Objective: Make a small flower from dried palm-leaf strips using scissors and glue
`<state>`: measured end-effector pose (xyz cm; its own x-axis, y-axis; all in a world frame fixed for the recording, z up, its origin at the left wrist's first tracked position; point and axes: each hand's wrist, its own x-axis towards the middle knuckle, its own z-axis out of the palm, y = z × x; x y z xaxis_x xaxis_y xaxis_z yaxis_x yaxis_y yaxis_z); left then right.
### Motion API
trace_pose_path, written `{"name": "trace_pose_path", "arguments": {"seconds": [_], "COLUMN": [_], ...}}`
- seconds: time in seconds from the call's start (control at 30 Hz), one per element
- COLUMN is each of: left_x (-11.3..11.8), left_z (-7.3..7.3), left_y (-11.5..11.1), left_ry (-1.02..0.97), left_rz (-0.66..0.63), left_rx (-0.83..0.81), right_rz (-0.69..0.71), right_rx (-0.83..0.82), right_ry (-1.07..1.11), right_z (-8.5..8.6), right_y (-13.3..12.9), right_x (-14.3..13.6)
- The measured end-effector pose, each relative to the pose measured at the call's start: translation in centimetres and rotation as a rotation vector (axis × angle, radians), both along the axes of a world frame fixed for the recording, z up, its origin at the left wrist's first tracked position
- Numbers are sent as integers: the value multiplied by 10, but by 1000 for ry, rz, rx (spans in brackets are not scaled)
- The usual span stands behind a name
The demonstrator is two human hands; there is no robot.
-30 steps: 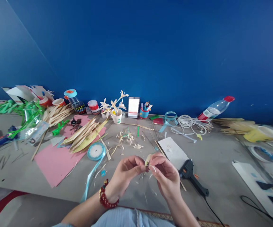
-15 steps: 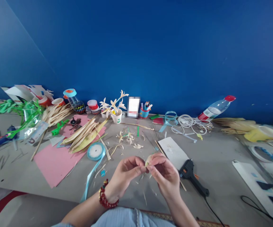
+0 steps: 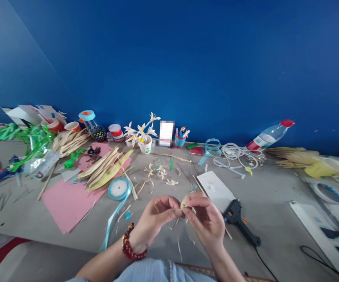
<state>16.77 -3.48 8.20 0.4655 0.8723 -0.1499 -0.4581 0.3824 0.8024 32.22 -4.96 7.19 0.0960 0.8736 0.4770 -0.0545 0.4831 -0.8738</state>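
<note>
My left hand (image 3: 160, 215), with a red bead bracelet (image 3: 130, 244) on its wrist, pinches thumb to forefinger just left of a small pale flower piece (image 3: 184, 202). What sits between those left fingertips is too small to make out. My right hand (image 3: 206, 217) is closed on the flower piece, which looks like pale husk with a greenish-yellow middle. Its lower part is hidden by my fingers. On the table beyond lie loose husk flowers (image 3: 157, 169) and curled petals. A cup of finished husk flowers (image 3: 145, 145) stands farther back.
A black glue gun (image 3: 240, 223) rests at the right, partly on white paper (image 3: 215, 190). To the left lie a blue ribbon roll (image 3: 119, 188), pink paper (image 3: 69, 201) and dried husks (image 3: 105, 168). A power strip (image 3: 319, 235) and a leaning bottle (image 3: 267, 137) are farther right.
The right fingers have shifted slightly around the flower piece, and more of its pale edge shows beneath them. My left hand has hardly moved.
</note>
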Motion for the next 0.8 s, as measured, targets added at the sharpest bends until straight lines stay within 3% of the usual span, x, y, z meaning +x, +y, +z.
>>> {"name": "trace_pose_path", "arguments": {"seconds": [0.33, 0.8], "left_x": [0, -2], "left_z": [1, 0], "left_y": [0, -1], "left_ry": [13, 86], "left_rz": [0, 4], "left_rx": [58, 194], "right_rz": [34, 70], "right_rx": [-24, -15], "right_ry": [47, 32], "right_z": [4, -3], "right_y": [0, -1], "right_x": [-2, 1]}}
